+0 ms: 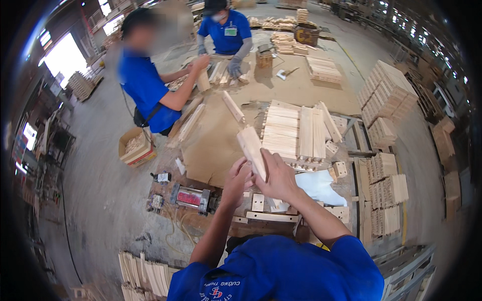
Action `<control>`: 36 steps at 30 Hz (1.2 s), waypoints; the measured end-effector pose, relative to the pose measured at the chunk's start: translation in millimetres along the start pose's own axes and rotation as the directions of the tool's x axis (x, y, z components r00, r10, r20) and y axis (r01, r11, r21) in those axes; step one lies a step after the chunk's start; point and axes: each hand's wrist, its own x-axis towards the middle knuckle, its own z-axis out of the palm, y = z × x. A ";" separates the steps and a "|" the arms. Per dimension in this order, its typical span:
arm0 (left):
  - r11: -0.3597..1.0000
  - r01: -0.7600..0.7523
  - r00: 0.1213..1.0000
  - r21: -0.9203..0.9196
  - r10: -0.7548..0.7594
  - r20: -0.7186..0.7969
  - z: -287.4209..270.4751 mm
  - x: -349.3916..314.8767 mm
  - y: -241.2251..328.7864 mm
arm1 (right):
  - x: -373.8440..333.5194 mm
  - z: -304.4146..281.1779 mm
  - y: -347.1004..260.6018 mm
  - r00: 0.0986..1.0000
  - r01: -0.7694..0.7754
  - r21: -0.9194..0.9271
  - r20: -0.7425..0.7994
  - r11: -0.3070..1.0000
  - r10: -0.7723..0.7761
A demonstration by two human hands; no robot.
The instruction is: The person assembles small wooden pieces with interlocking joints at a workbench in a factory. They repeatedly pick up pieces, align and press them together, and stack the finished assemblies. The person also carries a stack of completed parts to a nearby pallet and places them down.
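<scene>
Above the workbench I hold a pale wooden board (251, 146), tilted with its far end up and to the left. My right hand (277, 176) is closed around the board's right side near its lower end. My left hand (237, 181) is closed at the lower left edge, its fingertips against the wood. Just beyond the far end lies a narrow wooden strip (233, 106) on a brown cardboard sheet (208, 150). Right of my hands is a stack of pale wooden slats (281, 131) with dowel-like ends.
A pneumatic cylinder (191, 197) sits on the bench at left. White sheeting (321, 188) and drilled wood blocks (257, 202) lie at right and near. Two co-workers (150, 90) in blue handle wood across the bench. A cardboard box (136, 146) and stacked wood (386, 93) stand around.
</scene>
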 end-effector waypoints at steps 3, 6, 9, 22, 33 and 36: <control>0.996 0.051 0.999 0.066 -0.051 0.001 -17.6 -7.4 -1.5 | 21.7 -12.4 26.1 0.982 -0.159 -0.138 -0.124 0.978 0.142; 0.993 0.074 0.997 0.089 -0.072 -0.029 -31.7 -11.5 -6.6 | 46.7 -27.5 52.1 0.938 -0.339 -0.216 -0.147 0.916 0.313; 0.990 0.095 0.995 0.108 -0.090 -0.043 -46.5 -11.6 -13.9 | 70.8 -34.3 70.1 0.892 -0.452 -0.278 -0.117 0.848 0.437; 0.993 0.104 0.986 0.061 -0.094 -0.139 -85.2 -13.9 -24.0 | 122.3 -17.8 101.7 0.792 -0.610 -0.328 -0.211 0.721 0.574; 0.984 0.162 0.977 0.080 -0.148 -0.155 -86.5 -7.5 -29.8 | 104.0 6.3 125.2 0.834 -0.550 -0.528 -0.303 0.647 0.462; 0.980 0.184 0.972 0.081 -0.169 -0.160 -88.7 -6.8 -31.7 | 102.5 6.7 123.5 0.841 -0.535 -0.492 -0.234 0.687 0.488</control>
